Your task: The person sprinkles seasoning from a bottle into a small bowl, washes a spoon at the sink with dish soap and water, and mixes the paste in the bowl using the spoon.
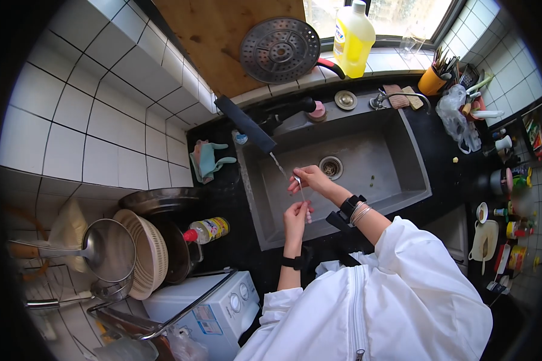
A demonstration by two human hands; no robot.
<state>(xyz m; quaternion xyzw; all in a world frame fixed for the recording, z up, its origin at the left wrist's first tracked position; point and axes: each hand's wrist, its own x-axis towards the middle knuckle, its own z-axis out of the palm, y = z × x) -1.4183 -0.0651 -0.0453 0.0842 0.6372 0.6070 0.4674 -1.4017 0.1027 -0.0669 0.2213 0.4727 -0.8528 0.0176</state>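
Observation:
Over the sink (397, 195), my two hands hold a thin metal spoon (303, 194) between them. My left hand (295, 219) pinches the end of its handle, on the side nearer my body. Farther out, the fingers of my right hand (314, 179) are closed around the shiny head of the spoon, partly covering it. A stream of water (278, 163) runs from the wide dark faucet (247, 125) and falls beside my right fingertips. The drain (330, 168) lies just beyond my right hand, with small green bits on the basin floor to its right.
Teal-and-pink rubber gloves (208, 161) and a dish soap bottle (207, 230) lie left of the sink. Behind it stand a yellow detergent jug (354, 42), a steamer plate (280, 50), a drain stopper (345, 100) and sponges (403, 96). A plastic bag (456, 117) sits at right.

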